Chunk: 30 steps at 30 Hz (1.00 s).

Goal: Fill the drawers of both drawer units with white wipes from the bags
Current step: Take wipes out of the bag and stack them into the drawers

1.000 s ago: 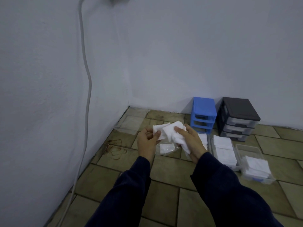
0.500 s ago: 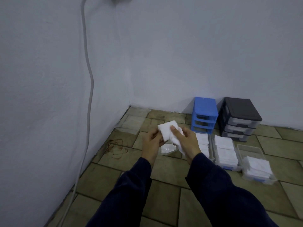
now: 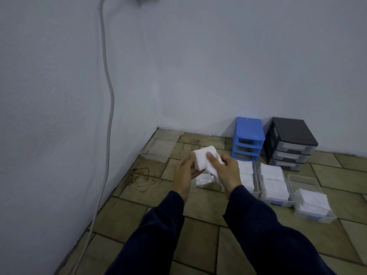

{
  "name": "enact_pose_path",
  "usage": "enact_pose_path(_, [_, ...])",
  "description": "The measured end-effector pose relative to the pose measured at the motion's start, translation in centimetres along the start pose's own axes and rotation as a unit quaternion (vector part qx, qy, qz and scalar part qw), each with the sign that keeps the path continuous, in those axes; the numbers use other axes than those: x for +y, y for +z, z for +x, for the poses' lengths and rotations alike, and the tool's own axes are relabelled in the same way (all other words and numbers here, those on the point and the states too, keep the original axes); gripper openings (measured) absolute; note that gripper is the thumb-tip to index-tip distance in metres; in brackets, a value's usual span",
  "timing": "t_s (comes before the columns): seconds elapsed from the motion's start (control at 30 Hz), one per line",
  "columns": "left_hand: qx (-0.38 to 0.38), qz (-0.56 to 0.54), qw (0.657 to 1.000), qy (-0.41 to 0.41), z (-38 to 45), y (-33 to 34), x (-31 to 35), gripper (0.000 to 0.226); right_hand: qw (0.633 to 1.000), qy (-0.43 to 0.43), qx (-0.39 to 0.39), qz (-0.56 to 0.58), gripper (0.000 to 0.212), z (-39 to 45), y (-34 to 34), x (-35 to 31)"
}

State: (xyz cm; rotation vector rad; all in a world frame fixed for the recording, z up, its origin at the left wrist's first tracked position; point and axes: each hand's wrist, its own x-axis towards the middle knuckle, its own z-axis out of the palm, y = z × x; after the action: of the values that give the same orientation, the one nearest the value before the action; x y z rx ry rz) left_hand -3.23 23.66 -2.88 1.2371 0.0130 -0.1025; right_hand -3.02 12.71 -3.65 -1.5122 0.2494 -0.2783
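Left hand: I see my left hand (image 3: 184, 173) curled round the near-left edge of the wipe stack (image 3: 204, 159), thumb on top, the other fingers under it.
Right hand: my right hand (image 3: 226, 173) pinches the same stack from the right, thumb pressed on its top face, fingers wrapped beneath; a loose fold of wipe hangs below those fingers.
Stack position: held in the air between both sets of fingertips, above the floor and above the bag (image 3: 203, 180) that lies just below my left fingers.
Stack axis: as far as I can judge, its long axis runs left to right between my two thumbs, the flat face tilted up toward me and the far edge pointing at the wall corner.
Done so far: three drawers stand out on the floor to the right of my right fingers. The nearest drawer (image 3: 256, 187) and the middle drawer (image 3: 275, 203) look packed with white wipes; the far-right drawer (image 3: 313, 216) is only filled at its near end.
Left to do: I judge this stack goes into a drawer next. The blue unit (image 3: 249, 133) shows empty slots, so its drawers must go back. The black unit (image 3: 292, 143) beyond it has its drawers in place; I cannot tell what they contain.
Spare bag: a flat clear bag (image 3: 158, 150) lies well beyond my left fingers, by the wall.
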Motion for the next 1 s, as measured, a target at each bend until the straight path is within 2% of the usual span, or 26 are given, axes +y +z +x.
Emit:
enact_pose_path(0.1, [-0.026, 0.009, 1.0, 0.013, -0.1, 0.0, 0.0, 0.013, 1.0, 0.009, -0.007, 0.005, 0.016, 0.0, 0.0, -0.1])
enact_pose_path(0.17, [-0.029, 0.021, 0.999, 0.03, 0.0, -0.1, -0.2, 0.012, 0.999, 0.028, -0.01, 0.019, 0.023, 0.1, 0.1, -0.2])
enact_pose_path(0.27, [-0.007, 0.035, 0.998, 0.044, 0.3, -0.5, -0.5, 0.021, 0.997, 0.069, -0.01, 0.043, 0.032, 0.2, -0.1, -0.4])
enact_pose_path(0.4, [0.057, 0.038, 0.996, 0.056, 0.8, -1.0, -0.6, 0.029, 0.984, 0.115, -0.064, 0.122, 0.036, 0.0, -0.8, -1.2])
enact_pose_path(0.53, [0.091, 0.089, 0.988, 0.092, 1.4, -2.2, -0.7, 0.034, 0.967, 0.138, -0.074, 0.202, 0.015, 0.1, -1.6, -1.5])
enact_pose_path(0.67, [0.082, 0.157, 0.979, 0.105, 1.5, -2.6, -0.7, 0.029, 0.959, 0.124, -0.098, 0.234, 0.025, 0.3, -1.8, -2.0])
enact_pose_path(0.8, [0.047, 0.176, 0.98, 0.086, 1.1, -2.5, -0.7, 0.036, 0.963, 0.113, -0.098, 0.225, 0.038, 0.6, -1.3, -1.9])
enact_pose_path(0.9, [0.017, 0.165, 0.984, 0.062, 0.7, -1.9, -0.4, 0.02, 0.961, 0.109, -0.095, 0.235, 0.036, 0.7, -1.1, -1.6])
enact_pose_path(1.0, [-0.005, 0.175, 0.981, 0.084, 0.6, -1.3, -0.6, 0.008, 0.954, 0.116, -0.096, 0.259, 0.039, 0.7, -1.0, -1.0])
